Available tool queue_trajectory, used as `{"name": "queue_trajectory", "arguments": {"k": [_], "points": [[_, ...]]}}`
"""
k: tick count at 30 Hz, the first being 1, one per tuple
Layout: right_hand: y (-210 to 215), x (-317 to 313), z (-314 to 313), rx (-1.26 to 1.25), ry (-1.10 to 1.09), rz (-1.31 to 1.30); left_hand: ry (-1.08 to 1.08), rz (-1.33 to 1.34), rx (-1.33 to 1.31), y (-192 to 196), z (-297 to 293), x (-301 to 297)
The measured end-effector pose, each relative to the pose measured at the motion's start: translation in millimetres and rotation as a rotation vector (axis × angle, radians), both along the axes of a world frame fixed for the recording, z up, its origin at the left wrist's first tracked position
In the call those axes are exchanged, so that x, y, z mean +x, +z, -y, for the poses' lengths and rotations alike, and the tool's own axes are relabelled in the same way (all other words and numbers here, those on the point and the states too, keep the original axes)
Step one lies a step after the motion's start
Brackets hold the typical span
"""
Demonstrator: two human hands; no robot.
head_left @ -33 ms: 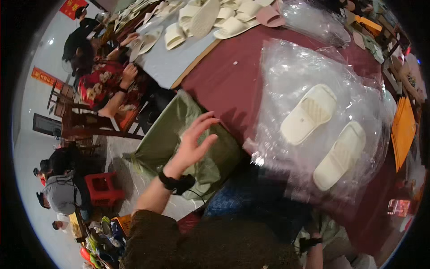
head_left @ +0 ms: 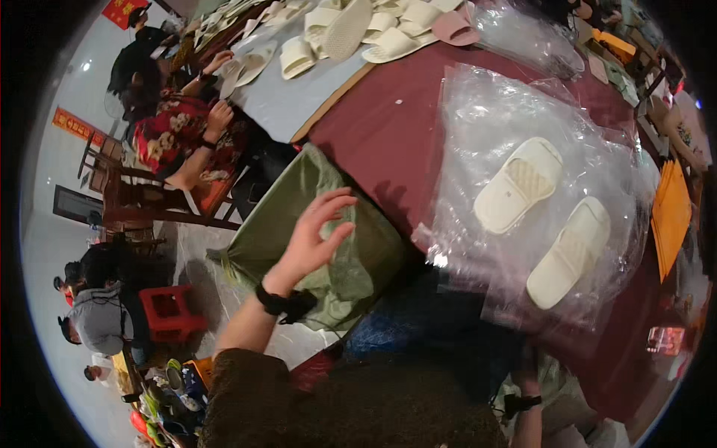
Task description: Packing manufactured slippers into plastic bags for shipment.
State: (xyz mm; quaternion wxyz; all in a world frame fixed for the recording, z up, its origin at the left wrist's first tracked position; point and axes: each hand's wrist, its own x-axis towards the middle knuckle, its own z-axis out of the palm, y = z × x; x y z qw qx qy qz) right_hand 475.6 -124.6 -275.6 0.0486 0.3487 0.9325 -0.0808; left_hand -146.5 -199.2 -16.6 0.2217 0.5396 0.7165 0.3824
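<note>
My left hand [head_left: 310, 239] is raised with its fingers spread and holds nothing. It hovers just over an open green sack [head_left: 351, 224] that hangs at the near edge of the dark red table [head_left: 373, 127]. Two cream slippers [head_left: 517, 185] [head_left: 569, 252] lie side by side on a stack of clear plastic bags [head_left: 485, 112] on that table, to the right of my hand. Only my right wrist [head_left: 520, 404], with a dark band, shows at the bottom edge. The hand itself is lost in shadow under the table edge.
A grey-covered table [head_left: 299, 104] at the back carries several more cream slippers [head_left: 328, 30]. A person in a red flowered top [head_left: 175, 131] sits at it on a wooden chair. A red stool [head_left: 168, 313] stands on the floor at left. Orange sheets [head_left: 670, 216] lie at far right.
</note>
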Motion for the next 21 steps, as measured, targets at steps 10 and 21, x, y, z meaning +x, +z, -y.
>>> {"name": "queue_trajectory", "arguments": {"k": [10, 21], "points": [[274.4, -217.9, 38.4, -0.790, -0.120, -0.129, -0.271, -0.273, -0.553, -147.9, 212.2, -74.1], [242.8, -529.4, 96.8, -0.643, 0.950, -0.596, -0.745, 0.253, -0.781, -110.2, 275.7, -12.2]]}}
